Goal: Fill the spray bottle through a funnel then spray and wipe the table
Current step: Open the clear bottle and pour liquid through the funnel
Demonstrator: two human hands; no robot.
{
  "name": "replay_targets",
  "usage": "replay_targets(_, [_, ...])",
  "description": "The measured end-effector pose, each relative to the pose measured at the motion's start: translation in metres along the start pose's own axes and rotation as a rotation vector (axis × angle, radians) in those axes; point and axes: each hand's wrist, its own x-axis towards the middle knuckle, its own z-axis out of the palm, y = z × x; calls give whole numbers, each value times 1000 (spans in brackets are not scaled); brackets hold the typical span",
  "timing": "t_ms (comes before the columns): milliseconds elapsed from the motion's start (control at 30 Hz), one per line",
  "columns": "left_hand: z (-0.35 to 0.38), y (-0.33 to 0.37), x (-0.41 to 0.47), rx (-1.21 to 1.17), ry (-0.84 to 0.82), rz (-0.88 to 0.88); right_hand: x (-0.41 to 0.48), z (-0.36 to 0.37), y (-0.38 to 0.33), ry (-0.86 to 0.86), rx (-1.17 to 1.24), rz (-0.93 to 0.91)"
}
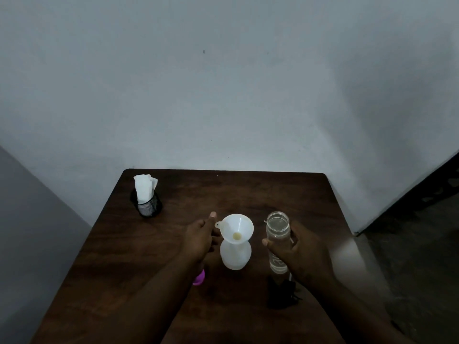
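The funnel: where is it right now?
In the head view, the funnel sits upright in the spray bottle mid-table, between the left hand and the clear bottle.

wooden table (248, 192) (dark), spray bottle (235, 255), napkin holder (148, 203)

— Is any lettering legible in this view?

— Hardly. The clear water bottle (277, 240) in the right hand (301, 254) bears pale raised or printed characters low on its wall, too blurred to read.

— And elsewhere?

— The white spray bottle (235, 254) and its funnel (237, 228) show no readable marks.
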Motion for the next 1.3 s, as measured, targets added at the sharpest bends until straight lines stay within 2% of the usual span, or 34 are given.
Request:
replay_targets(133, [4, 8, -4, -38, -53, -24, 7, -4, 4, -7, -44, -32])
replay_targets(733, [3, 4, -4, -160, -9, -11, 33, -7, 5, -131, -283, -297])
replay_targets(1000, [-1, 1, -6, -189, -2, -21, 45, 0, 15, -114, -457, -368])
replay_targets(1300, [0, 1, -10, -213, -17, -6, 51, 2, 16, -108, -535, -432])
